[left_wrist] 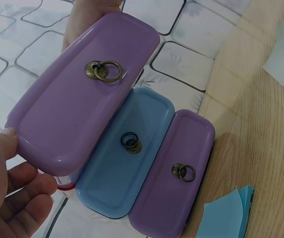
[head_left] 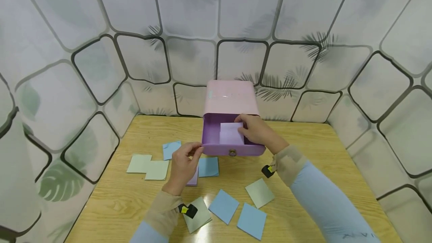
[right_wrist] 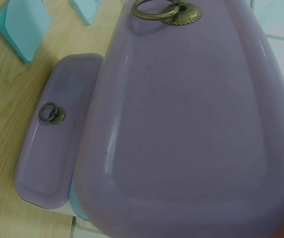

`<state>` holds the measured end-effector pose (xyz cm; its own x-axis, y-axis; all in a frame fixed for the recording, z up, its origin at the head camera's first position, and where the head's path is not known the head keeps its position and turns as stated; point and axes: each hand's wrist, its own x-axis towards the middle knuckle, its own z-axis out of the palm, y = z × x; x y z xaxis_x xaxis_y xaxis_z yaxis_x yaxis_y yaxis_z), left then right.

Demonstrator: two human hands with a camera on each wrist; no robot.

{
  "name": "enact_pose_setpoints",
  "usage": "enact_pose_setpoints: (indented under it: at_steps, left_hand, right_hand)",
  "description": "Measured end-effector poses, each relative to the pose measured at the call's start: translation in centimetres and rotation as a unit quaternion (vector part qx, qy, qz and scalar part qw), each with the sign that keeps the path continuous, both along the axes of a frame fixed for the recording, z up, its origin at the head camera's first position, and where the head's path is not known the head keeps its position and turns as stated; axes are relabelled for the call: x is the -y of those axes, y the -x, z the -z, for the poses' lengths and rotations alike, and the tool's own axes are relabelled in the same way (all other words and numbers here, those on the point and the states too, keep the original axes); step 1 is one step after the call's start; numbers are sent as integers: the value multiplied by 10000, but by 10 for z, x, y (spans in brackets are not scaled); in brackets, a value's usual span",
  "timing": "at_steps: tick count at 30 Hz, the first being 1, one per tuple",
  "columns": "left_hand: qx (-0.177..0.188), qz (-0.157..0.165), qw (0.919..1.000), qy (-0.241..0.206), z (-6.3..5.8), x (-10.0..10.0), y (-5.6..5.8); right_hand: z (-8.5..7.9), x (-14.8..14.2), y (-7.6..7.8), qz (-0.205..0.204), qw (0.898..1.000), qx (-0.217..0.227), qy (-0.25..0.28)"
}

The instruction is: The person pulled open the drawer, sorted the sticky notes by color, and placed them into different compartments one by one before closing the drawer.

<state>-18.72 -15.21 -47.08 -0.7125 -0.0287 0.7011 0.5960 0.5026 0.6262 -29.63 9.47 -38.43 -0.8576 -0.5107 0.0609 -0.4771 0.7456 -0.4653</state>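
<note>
A small chest with a pink top (head_left: 232,96) stands at the back of the table, its purple top drawer (head_left: 233,150) pulled out. My left hand (head_left: 185,164) grips the drawer's left front corner; in the left wrist view its thumb (left_wrist: 5,144) lies against that corner. Inside the drawer lie pale purple sticky notes (head_left: 231,133). My right hand (head_left: 256,130) reaches in over the drawer's right side and pinches their right edge. From the right wrist view the drawer front (right_wrist: 191,114) hides that hand's fingers. Below are a blue drawer (left_wrist: 127,153) and another purple drawer (left_wrist: 174,173), both closed.
Blue notes (head_left: 208,167) and a purple pad (head_left: 193,179) lie before the chest. Green notes (head_left: 156,170) and a blue one (head_left: 171,149) are at left. Nearer lie more green (head_left: 260,193) and blue notes (head_left: 224,206). A patterned curtain (head_left: 192,59) surrounds the table.
</note>
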Motion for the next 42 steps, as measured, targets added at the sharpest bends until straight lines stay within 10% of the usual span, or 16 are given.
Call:
enact_pose_setpoints:
  at_steps: [42]
  left_hand:
    - [31, -30, 10000, 48, 1, 0, 0]
  right_hand:
    - [-1, 4, -3, -510, 9957, 223, -740]
